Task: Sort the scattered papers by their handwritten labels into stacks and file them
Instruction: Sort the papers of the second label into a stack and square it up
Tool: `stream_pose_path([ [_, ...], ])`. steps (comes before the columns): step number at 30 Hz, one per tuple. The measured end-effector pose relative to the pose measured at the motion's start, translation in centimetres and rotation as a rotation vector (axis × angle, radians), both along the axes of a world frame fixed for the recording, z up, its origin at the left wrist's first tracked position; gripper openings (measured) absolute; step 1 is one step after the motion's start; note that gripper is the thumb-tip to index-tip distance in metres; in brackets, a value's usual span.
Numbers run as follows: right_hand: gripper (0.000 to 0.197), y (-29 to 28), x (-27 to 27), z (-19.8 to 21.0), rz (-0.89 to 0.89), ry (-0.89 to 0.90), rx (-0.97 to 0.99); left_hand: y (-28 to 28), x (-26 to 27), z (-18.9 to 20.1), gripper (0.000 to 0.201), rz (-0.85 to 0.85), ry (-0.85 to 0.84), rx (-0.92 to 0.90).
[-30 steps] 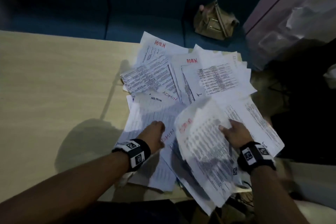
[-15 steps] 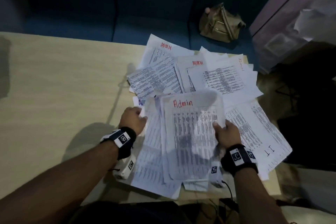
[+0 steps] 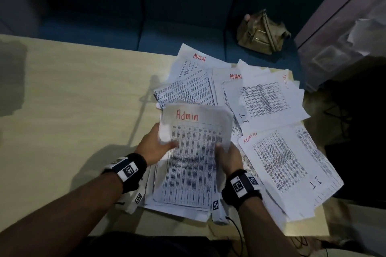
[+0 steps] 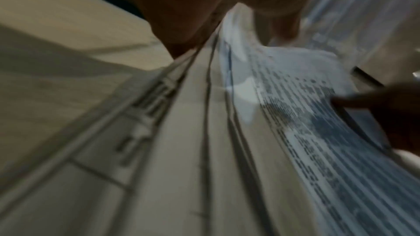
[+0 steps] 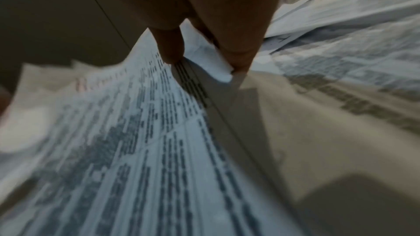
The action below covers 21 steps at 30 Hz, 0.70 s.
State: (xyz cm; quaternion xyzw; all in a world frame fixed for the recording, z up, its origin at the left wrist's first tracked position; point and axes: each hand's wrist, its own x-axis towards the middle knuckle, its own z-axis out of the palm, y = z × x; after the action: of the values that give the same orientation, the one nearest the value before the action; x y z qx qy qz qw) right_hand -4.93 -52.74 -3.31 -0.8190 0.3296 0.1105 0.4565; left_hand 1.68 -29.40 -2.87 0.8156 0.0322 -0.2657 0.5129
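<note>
Papers point(image 3: 246, 98) scattered over right half of table point(image 3: 73, 100), overlapping; most labels hidden under other sheets, a few red "ADMIN" and black "IT" readable. Admin stack point(image 3: 194, 152) held up near table's front edge: left hand point(image 3: 155, 146) grips left side, thumb on top; right hand point(image 3: 226, 156) pinches right edge, fingers point(image 5: 172, 46) curled on sheet. Sheet count in stack unclear. Both wrist views blurred, print unreadable. Room dim. Light wood table; dark blue sofa point(image 3: 167, 16) behind, tan bag point(image 3: 261, 33) on seat. Right of frame dark, contents indistinct.
</note>
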Motion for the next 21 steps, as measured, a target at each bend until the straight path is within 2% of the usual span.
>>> stream_pose_path([
  [2, 0.02, 1.1, 0.8, 0.3, 0.018, -0.002, 0.037, 0.5, -0.5, 0.0, 0.053, -0.011, -0.034, 0.018],
  [5, 0.016, 2.3, 1.5, 0.9, 0.017, -0.037, 0.119, 2.2, -0.5, 0.1, 0.04, 0.133, 0.029, -0.097],
  [8, 0.039, 3.0, 1.9, 2.1, 0.013, -0.149, 0.204, 4.3, -0.5, 0.7, 0.047, 0.194, 0.112, -0.228],
  [12, 0.063, 4.4, 3.7, 3.4, 0.076, -0.288, 0.298, 6.5, -0.6, 1.7, 0.035, 0.215, 0.197, -0.269],
  [15, 0.067, 6.1, 5.4, 3.4, 0.209, -0.279, 0.301, 8.2, -0.2, 1.8, 0.036, 0.2, 0.179, -0.309],
  [18, 0.078, 7.6, 6.0, 2.7, 0.339, -0.255, 0.32, 9.5, 1.2, 2.1, 0.052, 0.361, 0.089, -0.323],
  [20, 0.072, 8.3, 6.3, 2.3, 0.378, -0.255, 0.325, 10.4, 2.1, 1.9, 0.046, 0.456, 0.063, -0.366],
  [21, 0.064, 8.7, 6.5, 2.2, 0.392, -0.248, 0.34, 10.6, 2.3, 1.9, 0.041, 0.445, 0.052, -0.373],
])
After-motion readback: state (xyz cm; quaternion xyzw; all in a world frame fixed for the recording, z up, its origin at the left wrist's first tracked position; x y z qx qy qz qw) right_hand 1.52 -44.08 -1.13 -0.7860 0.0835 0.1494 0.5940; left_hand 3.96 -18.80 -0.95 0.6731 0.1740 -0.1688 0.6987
